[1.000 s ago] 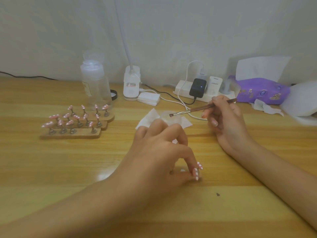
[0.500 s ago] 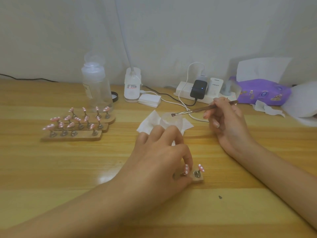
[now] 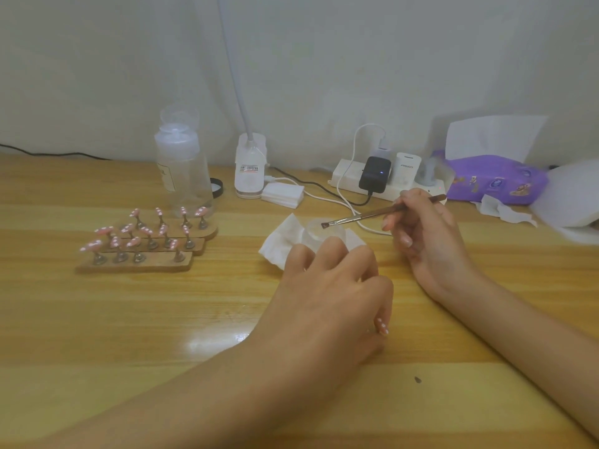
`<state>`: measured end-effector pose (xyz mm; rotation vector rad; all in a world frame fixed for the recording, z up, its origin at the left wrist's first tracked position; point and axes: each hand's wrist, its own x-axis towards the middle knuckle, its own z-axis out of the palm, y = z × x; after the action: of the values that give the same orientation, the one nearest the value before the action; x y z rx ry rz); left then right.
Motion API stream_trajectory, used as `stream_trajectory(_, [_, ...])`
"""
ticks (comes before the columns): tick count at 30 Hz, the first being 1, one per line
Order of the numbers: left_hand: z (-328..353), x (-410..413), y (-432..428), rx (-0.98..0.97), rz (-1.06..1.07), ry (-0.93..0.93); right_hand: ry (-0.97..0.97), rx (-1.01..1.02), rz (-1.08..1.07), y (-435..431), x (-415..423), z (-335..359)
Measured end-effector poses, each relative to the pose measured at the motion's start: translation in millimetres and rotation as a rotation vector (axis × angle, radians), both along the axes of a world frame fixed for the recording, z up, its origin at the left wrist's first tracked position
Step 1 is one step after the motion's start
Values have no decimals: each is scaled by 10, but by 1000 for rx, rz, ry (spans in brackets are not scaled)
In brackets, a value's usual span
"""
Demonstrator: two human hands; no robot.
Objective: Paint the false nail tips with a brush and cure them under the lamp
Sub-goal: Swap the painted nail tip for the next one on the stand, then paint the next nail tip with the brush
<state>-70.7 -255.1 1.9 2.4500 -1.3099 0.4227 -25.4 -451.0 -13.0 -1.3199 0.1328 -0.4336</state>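
Cable (image 3: 48,153), thin and black, runs along the wall at the upper left of the frame, behind the pale wooden table (image 3: 97,335). At centre left three stepped wooden strips (image 3: 136,265) carry rows of pink false nail tips with white dots (image 3: 128,227), each on a small metal stand. Just behind them stands a clear plastic bottle with a pump cap (image 3: 183,170), a black ring (image 3: 216,186) showing past its right side. Right of the bottle sits the white clip base of a lamp (image 3: 249,166), its pale neck (image 3: 235,76) rising out of the top of the frame, with a small stack of white cotton pads (image 3: 282,195) beside it. In the middle a crumpled white tissue (image 3: 280,243) lies under a small clear dish (image 3: 311,236). The left grip (image 3: 327,303) rests on the table at lower centre, knuckles up, fingers curled down; at the tips of its thumb and forefinger one pink dotted nail tip (image 3: 382,328) shows, pinched there, the rest hidden beneath the palm. The right grip (image 3: 428,241) pinches a thin brown-handled brush (image 3: 372,216), bristles pointing left over the dish. Behind it lies a white power strip (image 3: 346,181) with a black charger (image 3: 374,175) and a white charger (image 3: 406,168) plugged in. At the upper right a purple tissue pack (image 3: 496,181) lies with a white sheet (image 3: 486,137) sticking up.
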Motion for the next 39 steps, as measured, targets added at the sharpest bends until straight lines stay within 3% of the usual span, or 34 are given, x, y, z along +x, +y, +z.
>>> stream_trajectory(5, [-30,-59,-21,-24,-36,-191,-5,-3,3,2,-9,6])
stream_trajectory(9, [113,-61,-18,-151,-114,-325,-23,12,14,19,-15,2])
stream_trajectory(11, [282,78,28,-253,-201,-241,-34,-2,6,32,-22,5])
stream_trajectory(13, [428,280,125,-348,-235,-43,-79,-45,-4,39,-35,7])
stream_trajectory(18, [330,718,374,-677,-176,450,-225,-145,-50,34,-70,17])
stream_trajectory(21, [94,823,409,-857,-119,638,-261,-192,-47,71,-87,25])
stream_trajectory(25, [-175,805,389,-995,-11,634,-280,-298,-43,141,-123,56])
stream_trajectory(39, [-229,832,375,-918,-8,632,-242,-486,102,249,-66,112])
